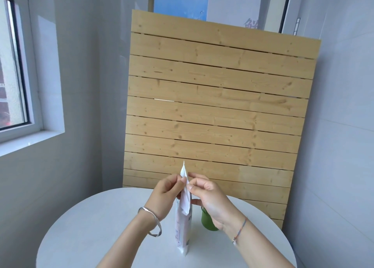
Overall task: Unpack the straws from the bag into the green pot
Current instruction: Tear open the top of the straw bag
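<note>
A tall, narrow white bag [182, 227] stands upright on the round white table [101, 227], seen edge-on. My left hand [165, 194] pinches the bag's top from the left. My right hand [210, 197] pinches the same top from the right, thumb against the paper. The bag's upper tip sticks up above both hands. The green pot [206, 221] stands on the table just right of the bag, largely hidden behind my right wrist. No straws show.
A slatted wooden panel [218, 105] leans against the wall right behind the table. A window [12, 65] with a sill is on the left wall. Posters hang above the panel.
</note>
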{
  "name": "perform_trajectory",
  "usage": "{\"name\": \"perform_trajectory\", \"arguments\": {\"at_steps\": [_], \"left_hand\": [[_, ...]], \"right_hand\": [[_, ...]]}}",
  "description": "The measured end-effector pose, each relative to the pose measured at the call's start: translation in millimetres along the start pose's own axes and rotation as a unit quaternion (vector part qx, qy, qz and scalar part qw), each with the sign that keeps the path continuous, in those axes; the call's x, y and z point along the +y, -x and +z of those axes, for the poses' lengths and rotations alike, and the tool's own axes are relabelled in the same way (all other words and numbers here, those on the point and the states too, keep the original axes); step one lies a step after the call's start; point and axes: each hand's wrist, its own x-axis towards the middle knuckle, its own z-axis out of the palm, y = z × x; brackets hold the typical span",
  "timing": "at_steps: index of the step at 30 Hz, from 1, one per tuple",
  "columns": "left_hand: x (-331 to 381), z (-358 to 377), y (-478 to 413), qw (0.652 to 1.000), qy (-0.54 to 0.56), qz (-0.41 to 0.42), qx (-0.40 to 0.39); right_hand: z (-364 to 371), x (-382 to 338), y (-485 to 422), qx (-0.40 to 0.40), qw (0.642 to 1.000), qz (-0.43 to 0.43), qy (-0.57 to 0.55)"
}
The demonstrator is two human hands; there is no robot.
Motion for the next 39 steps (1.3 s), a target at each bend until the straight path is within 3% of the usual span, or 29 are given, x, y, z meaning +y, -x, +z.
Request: {"name": "perform_trajectory", "arguments": {"at_steps": [5, 8, 11, 15, 23, 26, 28, 31, 35, 37, 39], "left_hand": [[6, -4, 0, 0.999, 0.025, 0.009, 0.025], [10, -17, 2, 0.993, 0.078, 0.003, 0.088], [15, -32, 3, 0.991, 0.057, 0.019, 0.123], [23, -32, 8, 0.994, 0.037, -0.010, 0.102], [16, -17, 12, 0.971, 0.085, -0.182, 0.129], [6, -14, 11, 0.959, 0.148, -0.232, 0.064], [-1, -17, 7, 0.912, 0.315, -0.261, 0.025], [-9, -21, -2, 0.763, 0.570, -0.305, -0.001], [-30, -9, -15, 0.661, 0.664, -0.349, 0.012], [-39, 0, -19, 0.656, 0.668, -0.352, 0.006], [-45, 9, -23, 0.693, 0.638, -0.334, 0.017]], "right_hand": [[11, -2, -13, 0.017, 0.998, -0.010, 0.061], [7, -10, -24, 0.041, 0.998, -0.008, 0.051], [3, -22, -30, 0.044, 0.995, -0.035, 0.081], [9, -37, -42, 0.063, 0.940, -0.136, 0.308], [18, -29, -54, 0.076, 0.806, -0.278, 0.517], [2, -16, -62, 0.120, 0.823, -0.269, 0.486], [-9, -5, -66, 0.129, 0.841, -0.273, 0.449], [-12, 10, -65, 0.090, 0.846, -0.297, 0.434], [-8, 33, -55, 0.083, 0.817, -0.354, 0.449], [-7, 45, -48, 0.123, 0.825, -0.373, 0.407], [-9, 59, -43, 0.171, 0.854, -0.355, 0.340]]}}
